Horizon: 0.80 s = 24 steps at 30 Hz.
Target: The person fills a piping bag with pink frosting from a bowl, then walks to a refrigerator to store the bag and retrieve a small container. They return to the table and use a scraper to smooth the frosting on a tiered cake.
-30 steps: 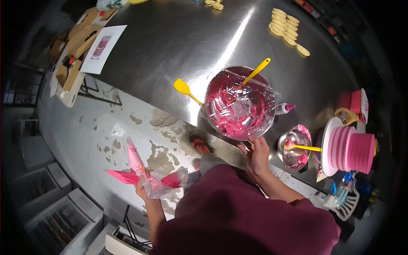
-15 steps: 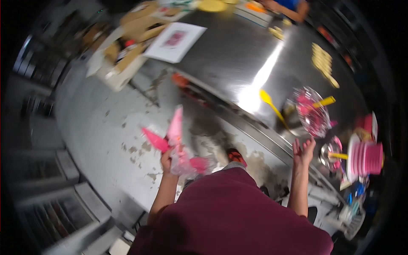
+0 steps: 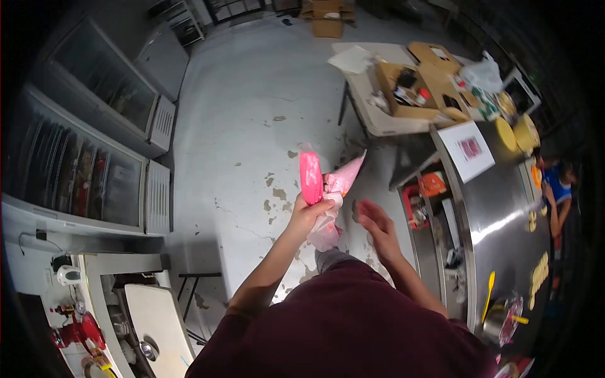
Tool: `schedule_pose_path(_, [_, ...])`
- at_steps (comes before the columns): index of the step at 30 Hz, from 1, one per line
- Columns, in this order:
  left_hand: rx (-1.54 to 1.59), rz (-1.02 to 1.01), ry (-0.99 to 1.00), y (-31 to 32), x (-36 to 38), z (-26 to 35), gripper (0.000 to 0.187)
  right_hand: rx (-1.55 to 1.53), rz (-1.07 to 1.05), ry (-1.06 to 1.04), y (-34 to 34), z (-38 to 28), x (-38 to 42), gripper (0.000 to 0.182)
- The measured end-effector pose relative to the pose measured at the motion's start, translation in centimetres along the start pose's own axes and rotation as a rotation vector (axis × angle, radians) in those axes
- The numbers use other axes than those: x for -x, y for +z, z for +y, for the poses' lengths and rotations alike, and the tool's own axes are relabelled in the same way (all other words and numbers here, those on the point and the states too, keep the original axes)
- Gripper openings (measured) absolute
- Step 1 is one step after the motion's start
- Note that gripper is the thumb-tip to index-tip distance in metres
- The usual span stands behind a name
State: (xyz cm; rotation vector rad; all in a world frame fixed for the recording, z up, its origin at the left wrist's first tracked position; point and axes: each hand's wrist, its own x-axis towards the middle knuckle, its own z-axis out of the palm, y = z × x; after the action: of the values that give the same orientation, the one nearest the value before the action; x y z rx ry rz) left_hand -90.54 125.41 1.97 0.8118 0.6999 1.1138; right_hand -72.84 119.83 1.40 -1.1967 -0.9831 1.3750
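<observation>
- Two bags, a bright pink bag [image 3: 311, 177] and a pale pink bag [image 3: 346, 176], sit bunched in the left hand [image 3: 307, 215], fingers curled tight, above the floor [image 3: 246, 142].
- The right hand [image 3: 377, 225] is beside them, fingers loosely parted, apparently empty.
- A slack grip could drop one; hard squeezing might force filling out (tips unclear).

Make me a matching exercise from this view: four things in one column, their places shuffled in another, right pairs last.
1. Bright-pink plastic piping bag
2. White printed paper sheet
3. Open brown cardboard box
4. Yellow spatula with exposed flat blade

A. On the pale table
B. Beside the silver metal bowl
C. In the left hand
D. At the shiny steel worktop's corner

Pairs: 1-C, 2-D, 3-A, 4-B
</observation>
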Motion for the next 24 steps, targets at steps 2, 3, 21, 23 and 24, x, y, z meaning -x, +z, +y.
schedule_pose_path(2, [-0.099,0.018,0.046,-3.2,-1.3,1.1,0.047,-0.159,-0.156,0.047,5.2,0.0,-5.0,0.034])
schedule_pose_path(3, [-0.15,0.028,0.06,-5.0,-1.4,1.6,0.047,-0.226,-0.238,0.079,8.0,-0.1,-7.1,0.034])
schedule_pose_path(21, [0.145,-0.164,-0.34,-10.9,-1.3,4.4,0.028,-0.033,0.09,-0.037,12.3,2.6,-3.5,0.02])
schedule_pose_path(23, [0.164,-0.267,-0.414,-8.1,-0.8,2.3,0.022,0.001,0.252,-0.053,10.0,3.1,0.9,0.02])
schedule_pose_path(24, [0.158,-0.304,-0.459,-6.1,-0.3,1.2,0.02,-0.022,0.337,-0.038,8.9,2.5,3.3,0.02])
